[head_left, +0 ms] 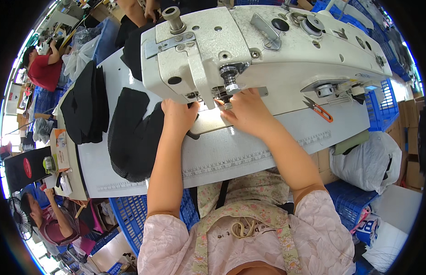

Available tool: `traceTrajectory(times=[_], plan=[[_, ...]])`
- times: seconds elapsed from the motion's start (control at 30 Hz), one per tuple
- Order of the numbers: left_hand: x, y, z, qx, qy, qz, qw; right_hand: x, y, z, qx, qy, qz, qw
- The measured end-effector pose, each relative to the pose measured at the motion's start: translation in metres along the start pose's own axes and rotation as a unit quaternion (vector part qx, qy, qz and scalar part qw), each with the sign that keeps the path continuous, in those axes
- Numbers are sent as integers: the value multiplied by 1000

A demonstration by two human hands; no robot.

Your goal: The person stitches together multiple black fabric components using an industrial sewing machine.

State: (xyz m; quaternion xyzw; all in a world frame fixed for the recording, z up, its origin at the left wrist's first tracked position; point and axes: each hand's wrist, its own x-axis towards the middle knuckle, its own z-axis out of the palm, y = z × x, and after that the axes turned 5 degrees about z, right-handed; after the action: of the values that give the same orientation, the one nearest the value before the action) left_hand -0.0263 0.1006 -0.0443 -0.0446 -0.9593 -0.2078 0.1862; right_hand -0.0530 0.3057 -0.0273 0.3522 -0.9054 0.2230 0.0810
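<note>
A white industrial sewing machine (199, 50) stands before me, its lamp lighting the needle area. My left hand (180, 114) is just left of the needle, over the edge of a black fabric piece (130, 137). Its fingertips are hidden under the machine head. To the right of the needle, my right hand (248, 112) has its fingers bent and drawn together at the presser foot area. What lies between those fingertips is too small and shaded to make out. The black fabric spreads leftward on the grey table (231, 151); a small dark strip shows beside my left wrist.
Orange-handled thread snips (320, 110) lie right of my right hand. A stack of black fabric pieces (86, 105) lies at the left. A ruler strip (240, 162) runs along the near table edge. Blue crates (382, 105) stand around. Other people work at the far left and behind the machine.
</note>
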Motion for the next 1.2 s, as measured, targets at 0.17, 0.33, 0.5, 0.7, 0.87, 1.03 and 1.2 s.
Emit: traceTrajectory(times=[0.17, 0.33, 0.5, 0.7, 0.87, 1.03, 1.2], plan=[[2, 3, -1, -6, 9, -5, 1000, 0, 3, 1, -3, -14, 1, 1000], [2, -5, 3, 12, 19, 11, 1000, 1, 1, -1, 11, -9, 9, 1000], [4, -5, 6, 19, 69, -1, 997, 2, 1, 2, 5, -22, 3, 1000], [0, -16, -30, -68, 116, -113, 984, 1, 2, 5, 12, 17, -22, 1000], [-47, -23, -134, 55, 191, -269, 942, -4, 11, 10, 31, 26, -41, 998], [-143, -82, -164, 191, 70, -235, 951, 0, 2, 6, 22, 3, -2, 1000], [-141, -67, -155, 67, 136, -360, 921, 1, 4, 3, 24, -17, 1, 1000]])
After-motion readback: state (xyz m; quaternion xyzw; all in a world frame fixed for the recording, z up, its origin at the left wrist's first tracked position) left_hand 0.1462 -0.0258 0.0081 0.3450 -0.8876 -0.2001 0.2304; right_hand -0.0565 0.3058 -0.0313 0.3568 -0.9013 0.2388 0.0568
